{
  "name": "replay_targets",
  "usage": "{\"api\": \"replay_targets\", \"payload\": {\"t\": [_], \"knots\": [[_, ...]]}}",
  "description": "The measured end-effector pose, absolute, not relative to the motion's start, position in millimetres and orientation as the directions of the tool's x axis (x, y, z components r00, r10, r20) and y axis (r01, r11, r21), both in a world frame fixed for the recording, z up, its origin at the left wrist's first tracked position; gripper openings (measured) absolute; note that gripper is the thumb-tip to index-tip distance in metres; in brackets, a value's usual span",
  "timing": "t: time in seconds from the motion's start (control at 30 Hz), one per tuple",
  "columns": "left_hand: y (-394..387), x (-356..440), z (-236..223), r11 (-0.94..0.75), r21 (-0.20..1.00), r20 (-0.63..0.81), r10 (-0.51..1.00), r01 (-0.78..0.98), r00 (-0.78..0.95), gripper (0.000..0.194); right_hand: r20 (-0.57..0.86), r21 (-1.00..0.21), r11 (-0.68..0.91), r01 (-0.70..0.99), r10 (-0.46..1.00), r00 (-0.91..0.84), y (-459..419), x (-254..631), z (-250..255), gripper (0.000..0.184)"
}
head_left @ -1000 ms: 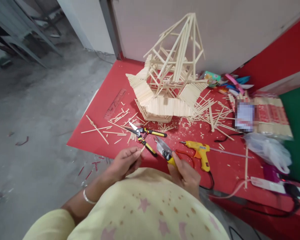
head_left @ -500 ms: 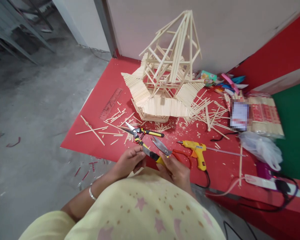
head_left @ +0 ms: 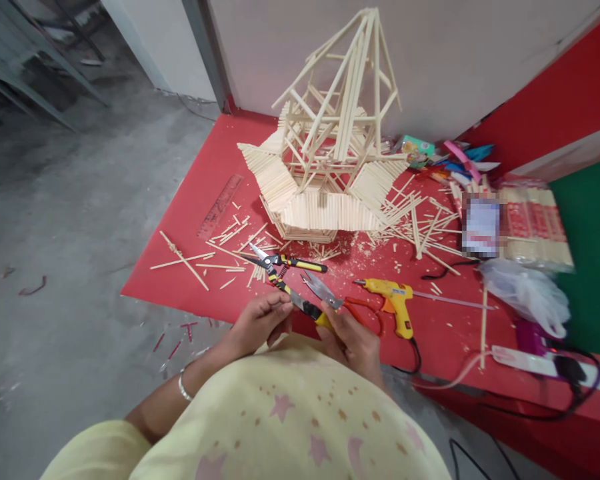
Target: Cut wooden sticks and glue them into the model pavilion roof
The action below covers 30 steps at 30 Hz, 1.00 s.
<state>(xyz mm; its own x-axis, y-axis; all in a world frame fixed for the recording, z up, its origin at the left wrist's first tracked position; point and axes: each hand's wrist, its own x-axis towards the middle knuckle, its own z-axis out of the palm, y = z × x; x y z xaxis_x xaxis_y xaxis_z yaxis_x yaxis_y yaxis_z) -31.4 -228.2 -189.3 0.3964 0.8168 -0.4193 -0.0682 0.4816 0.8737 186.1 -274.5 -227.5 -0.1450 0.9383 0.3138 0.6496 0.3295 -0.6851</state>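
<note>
My right hand (head_left: pixel 353 337) is closed round the yellow handle of a utility knife (head_left: pixel 310 309), whose blade points left. My left hand (head_left: pixel 261 321) is pinched at the blade's tip; what its fingers hold, if anything, is hidden. Just beyond the knife lie spring-loaded snips (head_left: pixel 280 263) with black and yellow handles, partly covered by the blade. Red-handled pliers (head_left: pixel 325 291) rest close to my right fingers. A yellow glue gun (head_left: pixel 393 297) lies to the right of them. Behind the tools stands a model of wooden sticks (head_left: pixel 330 212) with a tall pointed frame on top.
Loose sticks (head_left: pixel 423 227) and shavings are strewn over the red table (head_left: pixel 170 280). A clear ruler (head_left: pixel 220 205) lies at the left. Bagged sticks (head_left: pixel 535 223), a plastic bag (head_left: pixel 525 293) and a power strip (head_left: pixel 530 363) with cords occupy the right side.
The view has shifted slightly. The knife has moved a little to the right, its blade turned slightly against the left fingers. The tools and the stick model lie as before.
</note>
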Motion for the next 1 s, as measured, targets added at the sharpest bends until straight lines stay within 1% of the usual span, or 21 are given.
{"api": "replay_targets", "payload": {"t": [0.17,0.27,0.4,0.5,0.57,0.63,0.73,0.8,0.87,1.0], "knots": [[-229,-33,-189,0.472,0.881,-0.422,0.818,-0.037,0.392,0.04,0.267,-0.751,0.298,0.59,0.953,-0.142,-277,183,-224,0.043],[-233,-37,-186,0.523,0.852,-0.468,0.777,-0.017,0.42,0.04,0.217,-0.785,0.251,0.566,0.968,-0.127,-283,182,-223,0.04],[-242,-55,-175,0.616,0.784,-0.523,0.719,-0.071,0.458,0.04,0.2,-0.745,0.232,0.625,0.972,-0.123,-290,188,-218,0.038],[-248,-79,-174,0.597,0.791,-0.509,0.761,-0.129,0.402,0.041,0.244,-0.692,0.17,0.702,0.97,0.005,-291,194,-209,0.037],[-249,-88,-182,0.576,0.806,-0.506,0.791,-0.137,0.345,0.039,0.281,-0.688,0.156,0.708,0.958,0.062,-289,192,-203,0.037],[-245,-86,-191,0.576,0.807,-0.52,0.797,-0.128,0.308,0.035,0.301,-0.716,0.208,0.666,0.953,0.027,-285,186,-199,0.037],[-236,-68,-200,0.526,0.84,-0.47,0.828,-0.135,0.307,0.029,0.325,-0.759,0.304,0.576,0.943,-0.069,-279,176,-197,0.037],[-231,-54,-201,0.495,0.855,-0.442,0.852,-0.156,0.282,0.028,0.33,-0.767,0.335,0.548,0.937,-0.111,-276,174,-199,0.039],[-229,-44,-201,0.484,0.859,-0.43,0.859,-0.167,0.278,0.026,0.32,-0.758,0.344,0.555,0.936,-0.144,-275,175,-203,0.041],[-231,-37,-203,0.499,0.849,-0.428,0.843,-0.175,0.326,0.024,0.324,-0.71,0.365,0.603,0.929,-0.181,-276,180,-212,0.046]]}}
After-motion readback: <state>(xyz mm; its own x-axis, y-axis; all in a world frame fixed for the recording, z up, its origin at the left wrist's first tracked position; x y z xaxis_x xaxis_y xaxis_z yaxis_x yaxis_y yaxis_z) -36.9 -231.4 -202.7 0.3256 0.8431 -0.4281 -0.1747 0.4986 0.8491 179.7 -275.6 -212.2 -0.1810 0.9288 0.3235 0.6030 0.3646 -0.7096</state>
